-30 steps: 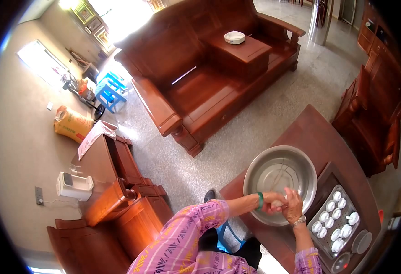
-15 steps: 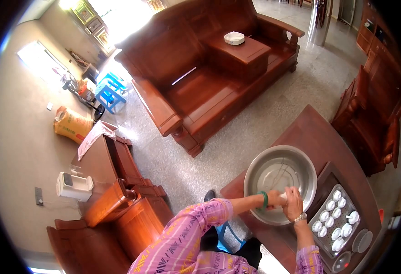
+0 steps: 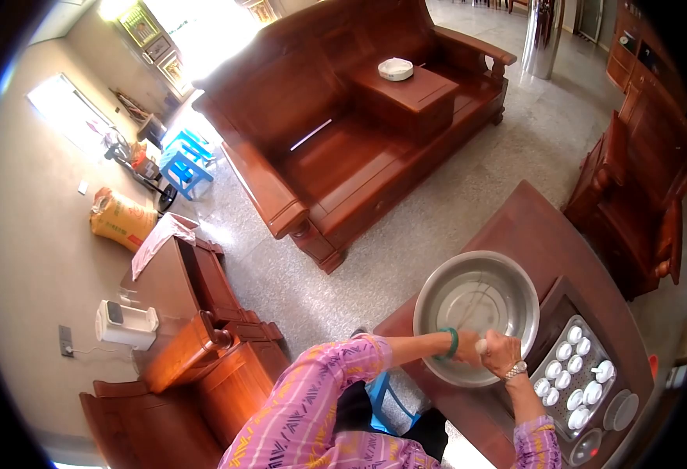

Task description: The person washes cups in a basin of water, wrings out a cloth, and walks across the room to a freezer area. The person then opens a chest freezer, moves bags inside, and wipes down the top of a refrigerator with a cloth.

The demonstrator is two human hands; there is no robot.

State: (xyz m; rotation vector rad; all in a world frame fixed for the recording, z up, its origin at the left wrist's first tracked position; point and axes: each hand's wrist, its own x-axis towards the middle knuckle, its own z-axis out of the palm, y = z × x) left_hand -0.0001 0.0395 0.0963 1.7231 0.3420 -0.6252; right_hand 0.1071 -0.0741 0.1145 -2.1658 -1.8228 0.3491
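Observation:
My left hand [image 3: 467,349], with a green bangle at its wrist, is over the near side of a wide metal basin [image 3: 425,301]. Against it, my right hand [image 3: 501,353], wearing a wristwatch, has its fingers curled. A small white object [image 3: 481,346] shows between the two closed hands; fingers cover most of it, so its kind is unclear. Shallow water appears to lie in the basin. Right of the basin, several white cups [image 3: 575,364] and similar pieces sit on a perforated metal tray [image 3: 543,387].
The basin and tray stand on a dark wooden table [image 3: 508,234]. Two round translucent containers, one a clear bowl [image 3: 586,447], are at its near right. A wooden sofa [image 3: 343,156] is across the floor, a wooden armchair [image 3: 633,195] at right. A blue stool [image 3: 386,406] is beside me.
Both hands have dipped slightly lower and left in the view, still together around the small white object. The whole view has shifted a little.

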